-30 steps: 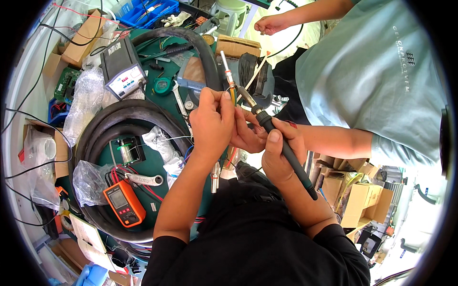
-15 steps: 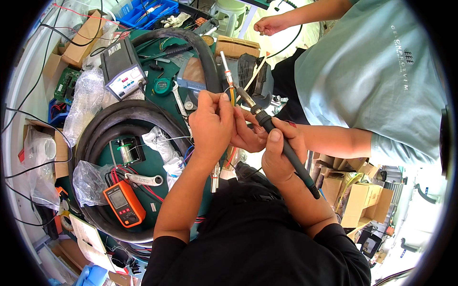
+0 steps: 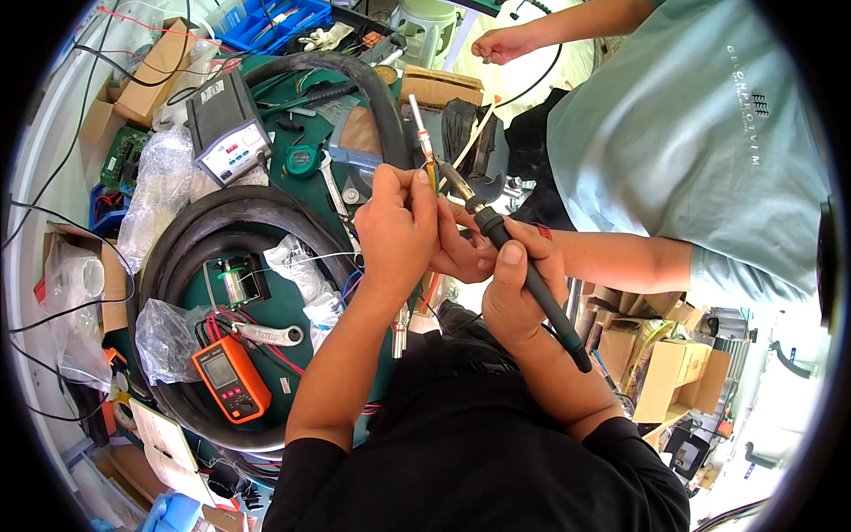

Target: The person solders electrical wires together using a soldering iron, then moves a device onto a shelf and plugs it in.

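Observation:
My right hand [image 3: 525, 297] is wrapped round a soldering iron [image 3: 532, 275] with a dark handle. Its metal tip points up and left, close to the lower end of a silver metal connector [image 3: 420, 124]. A yellow wire [image 3: 433, 175] runs down from this connector. My left hand [image 3: 396, 222] pinches a thin wire beside the joint, its fingertips close to the yellow wire. A co-worker's hand [image 3: 461, 253] reaches in from the right, behind the iron; its fingers are curled below the connector, and what they grip is partly hidden.
A thick black hose [image 3: 164, 257] lies coiled on the green table, with an orange multimeter [image 3: 231, 379], wrench [image 3: 335, 191] and tape measure [image 3: 302, 160] nearby. Behind stands a grey soldering station [image 3: 229, 129]. The co-worker [image 3: 674, 160] stands at the right; cardboard boxes [image 3: 678, 377] are beyond.
The handle end of the soldering iron has swung slightly left. My left hand has shifted very slightly; the connector stays nearly in place.

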`<state>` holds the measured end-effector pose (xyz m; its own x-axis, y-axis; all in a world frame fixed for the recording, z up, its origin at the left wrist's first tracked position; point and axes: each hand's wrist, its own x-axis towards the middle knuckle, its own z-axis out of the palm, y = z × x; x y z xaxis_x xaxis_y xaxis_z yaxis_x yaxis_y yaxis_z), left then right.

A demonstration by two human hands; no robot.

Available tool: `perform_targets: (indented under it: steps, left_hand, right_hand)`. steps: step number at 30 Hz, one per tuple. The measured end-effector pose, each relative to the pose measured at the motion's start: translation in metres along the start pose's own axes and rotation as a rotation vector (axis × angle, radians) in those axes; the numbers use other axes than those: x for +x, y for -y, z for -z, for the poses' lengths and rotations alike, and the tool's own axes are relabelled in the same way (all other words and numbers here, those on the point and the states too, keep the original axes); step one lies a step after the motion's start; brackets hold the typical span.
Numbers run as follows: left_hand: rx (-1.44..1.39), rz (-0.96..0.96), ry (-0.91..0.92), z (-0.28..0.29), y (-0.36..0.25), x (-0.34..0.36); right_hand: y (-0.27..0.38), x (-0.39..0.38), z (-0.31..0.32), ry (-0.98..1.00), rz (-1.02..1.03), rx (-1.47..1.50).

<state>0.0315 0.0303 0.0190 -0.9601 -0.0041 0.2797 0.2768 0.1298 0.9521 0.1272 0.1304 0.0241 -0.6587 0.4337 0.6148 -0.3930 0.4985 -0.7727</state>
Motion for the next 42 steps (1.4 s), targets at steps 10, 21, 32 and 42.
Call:
perform_targets:
  steps: [10, 21, 32, 42]
  left_hand:
    - [0.015, 0.016, 0.032, 0.002, -0.008, 0.002]
    - [0.049, 0.037, 0.032, 0.0, -0.011, 0.003]
    - [0.005, 0.047, 0.046, 0.0, -0.004, 0.004]
    - [-0.004, 0.009, -0.224, 0.067, -0.014, -0.007]
  right_hand:
    - [0.011, -0.005, -0.008, -0.031, -0.079, 0.044]
    - [0.015, -0.009, -0.012, -0.075, -0.152, 0.038]
    - [0.004, -0.013, -0.013, -0.066, -0.083, 0.058]
    - [0.027, 0.006, 0.018, -0.146, -0.145, 0.307]
